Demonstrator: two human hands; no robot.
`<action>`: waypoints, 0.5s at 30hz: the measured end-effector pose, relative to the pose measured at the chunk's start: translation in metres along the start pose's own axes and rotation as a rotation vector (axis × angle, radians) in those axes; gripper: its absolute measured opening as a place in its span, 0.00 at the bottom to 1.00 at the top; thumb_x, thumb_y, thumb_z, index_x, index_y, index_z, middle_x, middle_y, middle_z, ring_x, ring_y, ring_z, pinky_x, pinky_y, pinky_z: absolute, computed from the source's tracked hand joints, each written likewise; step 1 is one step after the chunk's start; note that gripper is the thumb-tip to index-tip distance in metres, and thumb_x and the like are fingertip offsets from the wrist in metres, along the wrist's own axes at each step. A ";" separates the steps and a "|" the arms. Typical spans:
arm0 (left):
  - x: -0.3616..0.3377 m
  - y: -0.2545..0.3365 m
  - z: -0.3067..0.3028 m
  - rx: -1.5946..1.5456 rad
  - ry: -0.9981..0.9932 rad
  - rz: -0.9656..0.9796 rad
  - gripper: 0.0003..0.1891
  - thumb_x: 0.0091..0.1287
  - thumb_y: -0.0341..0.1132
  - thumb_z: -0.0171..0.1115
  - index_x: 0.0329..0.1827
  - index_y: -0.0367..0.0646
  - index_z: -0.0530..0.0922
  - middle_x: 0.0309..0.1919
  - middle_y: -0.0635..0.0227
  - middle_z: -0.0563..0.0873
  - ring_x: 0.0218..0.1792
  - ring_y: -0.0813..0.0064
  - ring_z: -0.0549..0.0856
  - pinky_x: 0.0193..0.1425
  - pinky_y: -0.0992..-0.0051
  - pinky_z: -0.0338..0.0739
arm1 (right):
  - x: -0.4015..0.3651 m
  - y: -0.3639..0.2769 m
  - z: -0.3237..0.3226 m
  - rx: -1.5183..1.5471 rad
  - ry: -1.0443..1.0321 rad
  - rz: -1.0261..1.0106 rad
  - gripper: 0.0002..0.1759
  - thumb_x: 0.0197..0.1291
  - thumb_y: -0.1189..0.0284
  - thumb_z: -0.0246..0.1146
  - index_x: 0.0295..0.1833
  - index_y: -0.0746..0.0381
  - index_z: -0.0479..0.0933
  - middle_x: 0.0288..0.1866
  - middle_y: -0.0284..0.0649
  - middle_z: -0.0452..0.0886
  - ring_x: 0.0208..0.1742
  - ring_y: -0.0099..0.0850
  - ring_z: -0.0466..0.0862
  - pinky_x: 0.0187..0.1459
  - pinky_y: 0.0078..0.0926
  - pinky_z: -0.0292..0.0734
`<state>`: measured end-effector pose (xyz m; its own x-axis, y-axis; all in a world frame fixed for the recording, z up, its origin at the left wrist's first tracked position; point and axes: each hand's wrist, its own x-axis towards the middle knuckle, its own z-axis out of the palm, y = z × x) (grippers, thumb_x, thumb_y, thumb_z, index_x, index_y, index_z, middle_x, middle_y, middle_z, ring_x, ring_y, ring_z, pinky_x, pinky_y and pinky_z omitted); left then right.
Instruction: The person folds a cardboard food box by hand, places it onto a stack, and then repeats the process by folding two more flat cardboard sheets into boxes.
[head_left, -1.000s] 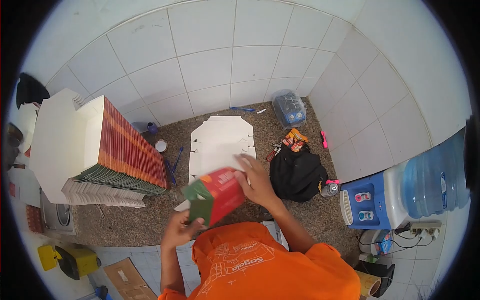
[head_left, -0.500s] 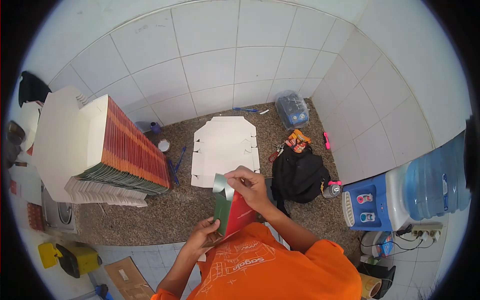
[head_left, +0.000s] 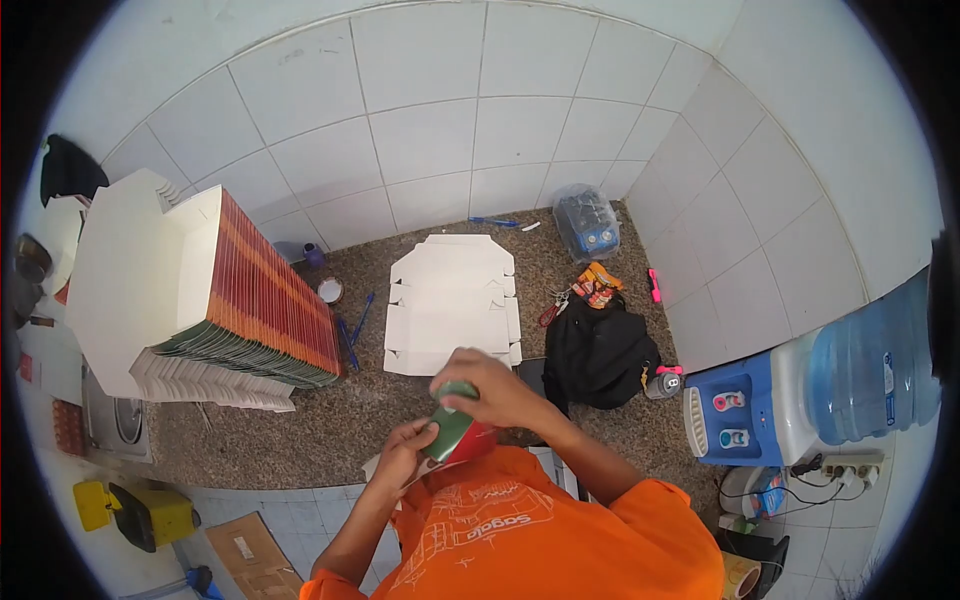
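A green and red cardboard box [head_left: 448,434], partly folded, is held close to the orange shirt at the counter's front edge. My left hand [head_left: 404,450] pinches its left side, thumb on the green face. Over the box's upper end, my right hand [head_left: 482,388] curls its fingers round the green flap; slight blur hides the fingertips. Just beyond my hands, a flat white box blank [head_left: 452,300] lies on the counter with its tabs and slots showing. To the left stands a long stack of nested red, orange and green boxes [head_left: 265,300], with white lids open.
On the granite counter [head_left: 240,445] lie blue pens [head_left: 355,330], a black bag [head_left: 600,350] and a plastic-wrapped blue device [head_left: 588,225]. A water dispenser [head_left: 740,410] stands at right, a sink [head_left: 118,425] at left. A tiled wall [head_left: 420,130] closes the back.
My right hand has moved slightly down and left, bending the upper flap over. The box has tilted lower, and my left hand has shifted a little up along its side.
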<state>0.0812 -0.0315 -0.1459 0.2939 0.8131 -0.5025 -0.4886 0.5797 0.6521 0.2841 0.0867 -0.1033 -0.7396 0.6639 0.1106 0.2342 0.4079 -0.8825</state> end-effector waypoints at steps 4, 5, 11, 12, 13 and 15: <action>-0.002 0.012 0.004 0.305 -0.021 0.213 0.11 0.78 0.34 0.63 0.53 0.36 0.84 0.41 0.73 0.88 0.39 0.86 0.84 0.46 0.81 0.78 | 0.002 0.003 0.011 0.010 0.187 -0.283 0.07 0.68 0.73 0.65 0.49 0.61 0.85 0.52 0.42 0.79 0.53 0.40 0.82 0.56 0.37 0.76; -0.003 0.018 0.007 0.384 -0.082 0.209 0.09 0.77 0.33 0.63 0.52 0.37 0.84 0.41 0.74 0.88 0.39 0.87 0.83 0.44 0.81 0.78 | 0.002 -0.002 0.015 0.011 0.186 -0.282 0.07 0.68 0.73 0.65 0.49 0.61 0.85 0.52 0.42 0.79 0.53 0.40 0.82 0.56 0.37 0.76; 0.010 0.050 0.039 -0.244 0.264 0.397 0.12 0.74 0.30 0.65 0.58 0.42 0.80 0.47 0.69 0.89 0.42 0.79 0.88 0.49 0.76 0.82 | -0.022 0.009 0.045 -0.155 0.582 -0.393 0.14 0.53 0.72 0.76 0.45 0.58 0.82 0.51 0.40 0.78 0.53 0.41 0.81 0.56 0.38 0.78; 0.017 0.052 0.042 -0.242 0.260 0.394 0.12 0.74 0.30 0.65 0.58 0.42 0.80 0.47 0.69 0.89 0.42 0.79 0.88 0.49 0.76 0.82 | -0.020 0.012 0.048 -0.158 0.585 -0.392 0.14 0.53 0.72 0.76 0.45 0.58 0.82 0.51 0.40 0.78 0.53 0.41 0.81 0.56 0.38 0.78; 0.024 0.052 0.048 -0.276 0.309 0.528 0.11 0.75 0.30 0.65 0.58 0.42 0.80 0.48 0.69 0.89 0.43 0.80 0.88 0.49 0.77 0.81 | -0.015 0.011 0.051 -0.241 0.565 -0.488 0.17 0.50 0.73 0.78 0.45 0.58 0.82 0.50 0.39 0.78 0.52 0.42 0.81 0.54 0.38 0.79; 0.038 0.044 0.051 -0.313 0.350 0.652 0.10 0.76 0.30 0.64 0.57 0.42 0.80 0.48 0.68 0.88 0.43 0.80 0.87 0.49 0.78 0.81 | -0.005 0.012 0.052 -0.375 0.562 -0.561 0.23 0.45 0.74 0.81 0.48 0.58 0.82 0.51 0.39 0.79 0.53 0.43 0.82 0.53 0.40 0.81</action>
<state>0.1129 0.0277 -0.1069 -0.3793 0.8887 -0.2576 -0.6960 -0.0905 0.7124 0.2581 0.0555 -0.1382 -0.4112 0.4736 0.7789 0.1944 0.8804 -0.4326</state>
